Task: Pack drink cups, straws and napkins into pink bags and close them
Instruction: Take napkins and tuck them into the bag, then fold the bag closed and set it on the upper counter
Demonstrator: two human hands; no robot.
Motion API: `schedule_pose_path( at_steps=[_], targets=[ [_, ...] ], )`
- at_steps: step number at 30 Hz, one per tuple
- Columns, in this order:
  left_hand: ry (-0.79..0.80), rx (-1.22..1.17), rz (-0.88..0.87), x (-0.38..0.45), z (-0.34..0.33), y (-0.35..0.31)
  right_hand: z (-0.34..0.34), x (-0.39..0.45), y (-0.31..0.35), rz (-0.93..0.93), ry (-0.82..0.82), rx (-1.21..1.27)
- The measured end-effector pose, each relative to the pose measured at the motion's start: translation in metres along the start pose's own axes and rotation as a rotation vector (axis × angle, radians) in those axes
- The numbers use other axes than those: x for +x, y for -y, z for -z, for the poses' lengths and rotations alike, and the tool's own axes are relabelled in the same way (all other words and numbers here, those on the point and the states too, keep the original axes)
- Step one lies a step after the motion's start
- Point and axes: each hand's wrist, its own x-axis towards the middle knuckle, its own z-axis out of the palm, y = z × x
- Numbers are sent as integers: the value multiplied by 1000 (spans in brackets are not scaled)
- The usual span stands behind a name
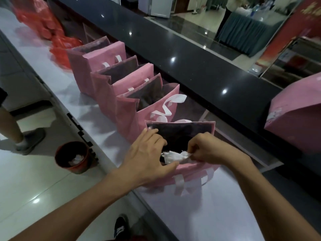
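Two hands are at the mouth of the nearest pink bag (191,168). Your right hand (208,150) has its fingers curled together, and the fingertips pinch a crumpled white napkin (175,156) just at the near rim of the bag. Your left hand (147,153) lies on the left part of the opening; its fingers are nearly straight and a little apart, they reach into the dark inside, and the thumb presses on the near edge of the bag, just beside the napkin. I cannot tell if a cup or a straw is inside, because the inside is too dark.

This bag stands open on the grey counter (217,214), and its white handles (180,183) hang down on the near side. Behind it you see a row of open pink bags (121,94), one touching the next, along the black raised ledge (173,54). At the far end of the row lies a red plastic bag (45,26). Another pink bag (295,119) rests on the ledge at your right.

On the floor at your left stands a red bin (74,157) with white paper in it, and near it another person's foot (29,141).
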Motion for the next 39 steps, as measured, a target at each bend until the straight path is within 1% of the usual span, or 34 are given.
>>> schedule_pose_path(
  at_steps=[4, 7, 10, 13, 16, 18, 20, 22, 26, 28, 31, 34, 37, 39],
  targets=[
    [-14, -3, -20, 1, -2, 1, -10, 8, 8, -54, 86, -64],
    [5, 3, -27, 2, -3, 1, -17, 10, 10, -83, 146, -54],
    [0, 12, -40, 2, -5, 1, -20, 9, 9, -98, 157, -42],
    [-24, 20, -49, 3, -8, 1, -15, 2, 8, -82, 72, 21],
    [-154, -20, -139, 6, -4, 1, -8, -15, 12, -1, -35, 103],
    [-243, -42, -188, 14, 3, 4, -7, -30, 20, 66, -83, 201],
    [-263, -38, -158, 25, 11, 6, -12, -41, 25, 127, -83, 281],
    [-201, -24, -91, 40, 17, 11, -22, -44, 25, 164, -118, 222],
    [35, -58, 1, 61, 24, 15, -35, -49, 17, 245, -309, -35],
    [93, -64, 50, 62, 26, 13, -39, -56, 7, 269, -367, -79],
    [88, -145, 100, 56, 29, 3, -40, -68, -15, 289, -478, -132],
    [91, -200, 91, 42, 25, -10, -39, -79, -43, 192, -574, -193],
    [47, -255, 51, 26, 12, -29, -46, -95, -64, 111, -678, -142],
    [23, -287, 76, 18, 3, -47, -55, -106, -66, 116, -740, -95]
  ],
)
